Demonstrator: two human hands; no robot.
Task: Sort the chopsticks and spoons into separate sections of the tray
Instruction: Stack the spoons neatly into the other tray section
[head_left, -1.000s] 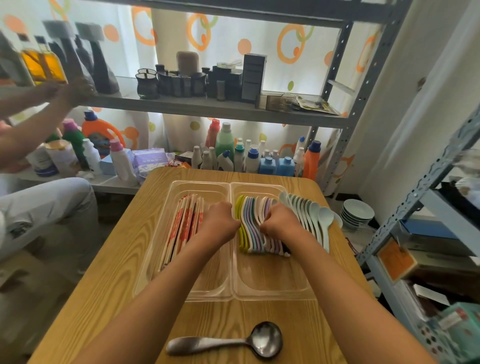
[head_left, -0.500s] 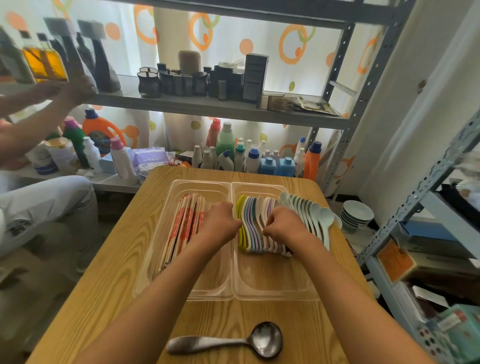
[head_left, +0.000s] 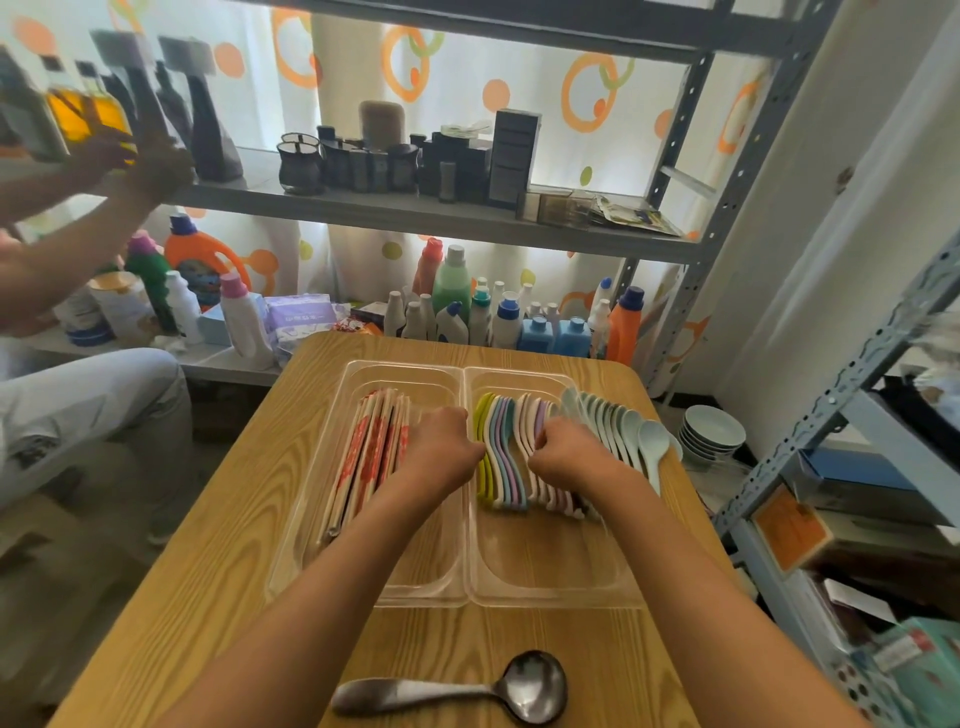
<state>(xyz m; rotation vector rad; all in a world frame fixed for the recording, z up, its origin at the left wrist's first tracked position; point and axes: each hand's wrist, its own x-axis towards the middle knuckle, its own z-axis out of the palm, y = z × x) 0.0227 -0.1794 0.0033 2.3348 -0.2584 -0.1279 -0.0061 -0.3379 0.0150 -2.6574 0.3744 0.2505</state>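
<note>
Pastel plastic spoons (head_left: 506, 457) stood packed in the tray's (head_left: 467, 597) right section, both fists, left hand (head_left: 445, 447) and right hand (head_left: 563, 453), curled against the row; a steel spoon (head_left: 467, 688) lay crosswise nearer, untouched.

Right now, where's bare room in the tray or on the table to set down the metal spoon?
Free: near half of the right section, below the colored spoons; near right part of the left section, beside the chopsticks; table left of the tray. Crowded: far right section, where both hands work.
</note>
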